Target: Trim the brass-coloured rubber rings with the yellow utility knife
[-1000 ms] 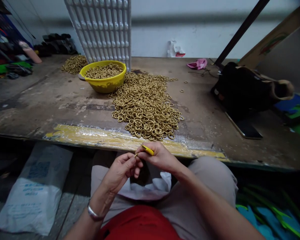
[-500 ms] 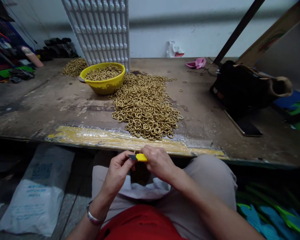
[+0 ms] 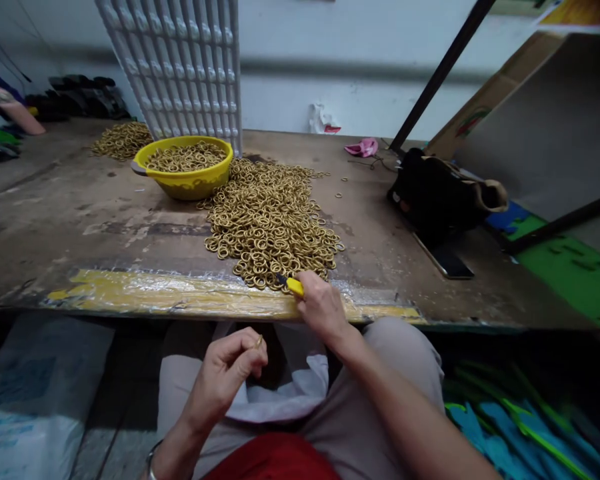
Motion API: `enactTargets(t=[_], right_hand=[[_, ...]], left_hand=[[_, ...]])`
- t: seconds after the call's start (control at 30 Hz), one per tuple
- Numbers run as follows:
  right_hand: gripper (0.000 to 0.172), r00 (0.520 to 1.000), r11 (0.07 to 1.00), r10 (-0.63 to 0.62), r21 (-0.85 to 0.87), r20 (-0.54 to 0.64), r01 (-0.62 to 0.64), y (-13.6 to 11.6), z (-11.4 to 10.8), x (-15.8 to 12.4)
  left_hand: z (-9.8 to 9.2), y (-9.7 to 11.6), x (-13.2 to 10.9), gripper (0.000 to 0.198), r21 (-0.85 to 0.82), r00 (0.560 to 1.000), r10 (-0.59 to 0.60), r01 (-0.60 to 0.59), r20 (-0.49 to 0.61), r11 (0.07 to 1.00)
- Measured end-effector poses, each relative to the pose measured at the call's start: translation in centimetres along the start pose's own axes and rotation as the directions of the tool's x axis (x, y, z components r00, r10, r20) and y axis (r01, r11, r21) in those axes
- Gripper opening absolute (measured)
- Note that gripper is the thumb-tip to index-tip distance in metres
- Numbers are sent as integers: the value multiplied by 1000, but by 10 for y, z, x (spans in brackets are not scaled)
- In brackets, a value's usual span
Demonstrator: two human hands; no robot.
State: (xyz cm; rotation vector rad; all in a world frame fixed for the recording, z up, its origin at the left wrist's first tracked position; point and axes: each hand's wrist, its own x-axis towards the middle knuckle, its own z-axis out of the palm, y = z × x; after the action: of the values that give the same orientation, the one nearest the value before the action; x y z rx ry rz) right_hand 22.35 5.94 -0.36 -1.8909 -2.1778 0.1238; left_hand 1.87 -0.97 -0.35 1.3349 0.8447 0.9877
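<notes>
My right hand (image 3: 321, 305) is closed around a yellow utility knife (image 3: 294, 287). Its dark tip reaches over the near edge of a heap of brass-coloured rings (image 3: 275, 223) on the bench. Lower down, above my lap, my left hand (image 3: 230, 370) pinches a single brass-coloured ring (image 3: 259, 342) between thumb and forefinger. An open white bag (image 3: 293, 400) sits between my knees below the left hand; its dark inside is hard to make out.
A yellow basin (image 3: 190, 183) full of rings stands behind the heap, beside a ribbed silvery panel (image 3: 180, 73). At the right lie a phone (image 3: 447, 260) and a black bag (image 3: 430, 193). Yellow tape (image 3: 145, 290) covers the bench's front edge.
My hands have moved apart. The right has carried the knife up to the ring heap, while the left has dropped slightly over my lap. The view has shifted to the right.
</notes>
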Motion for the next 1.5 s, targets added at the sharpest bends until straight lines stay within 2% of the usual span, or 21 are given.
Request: enactTargets(t=[0.1,0.2,0.27,0.37,0.53,0.6,0.67,0.73,0.77,0.8,0.87,0.93,0.97,1.03,1.17,1.23,1.3,1.33,1.4,1.47,1.5], right_hand=[[13,996,993,80,-82,-36,-83,7,3,9],[9,996,986,87,-139,-11,-88,12,4,17],[8,996,986,83,-143,-13,-84,13,3,20],[6,997,988,74,-136,-25,-77,14,2,21],[13,998,983,65,-172,26,-59,12,4,22],[14,997,987,72,-144,12,-69,13,4,23],[12,996,996,77,-39,-41,-79,15,3,24],[19,991,978,122,180,-59,-110,15,1,22],[26,988,931,154,336,-6,-143,14,-1,21],[31,981,840,173,507,91,-195,12,-1,18],[35,931,544,113,763,346,-349,5,-2,11],[33,857,283,-16,825,515,-490,-5,-2,3],[32,829,218,-57,817,557,-534,-10,-1,-1],[30,789,188,-82,787,608,-587,-19,-1,-7],[24,741,190,-55,735,670,-651,-29,-3,-10],[23,728,223,-52,718,684,-659,-30,-4,-9],[25,731,295,-61,712,679,-637,-29,-5,-9],[27,755,352,-67,724,652,-594,-28,-6,-9],[32,849,531,-75,741,523,-410,-26,-6,-12],[28,930,751,-110,643,351,-153,-24,-6,-16],[23,948,839,-136,542,289,-45,-24,-7,-19]], left_hand=[[-3,-20,4,24,-286,990,-135,120,-33,951],[-4,-24,5,13,-584,967,-253,221,27,781],[-4,-21,6,15,-670,955,-282,269,93,692],[-3,-20,11,21,-682,939,-319,316,125,660],[2,-27,16,24,-577,892,-443,407,85,708],[4,-29,16,28,-534,881,-469,429,68,728],[6,-29,15,32,-491,880,-473,429,38,758],[8,-28,15,36,-427,894,-446,387,-43,817],[9,-27,15,37,-379,904,-416,353,-96,855],[11,-26,16,38,-326,915,-374,312,-150,893],[13,-24,19,38,-223,932,-278,227,-233,948],[16,-24,22,36,-155,941,-200,162,-273,975],[17,-25,23,33,-127,944,-169,138,-283,982],[18,-27,23,25,-57,949,-122,109,-292,992],[17,-31,20,15,105,958,-100,133,-269,986],[15,-31,18,16,106,956,-155,187,-250,977],[14,-30,19,18,40,944,-238,253,-229,967],[14,-30,20,20,-13,936,-274,278,-221,960],[12,-29,22,25,-138,921,-324,300,-215,944],[10,-29,25,29,-257,907,-351,291,-231,922],[9,-29,26,32,-300,901,-360,283,-241,911]])
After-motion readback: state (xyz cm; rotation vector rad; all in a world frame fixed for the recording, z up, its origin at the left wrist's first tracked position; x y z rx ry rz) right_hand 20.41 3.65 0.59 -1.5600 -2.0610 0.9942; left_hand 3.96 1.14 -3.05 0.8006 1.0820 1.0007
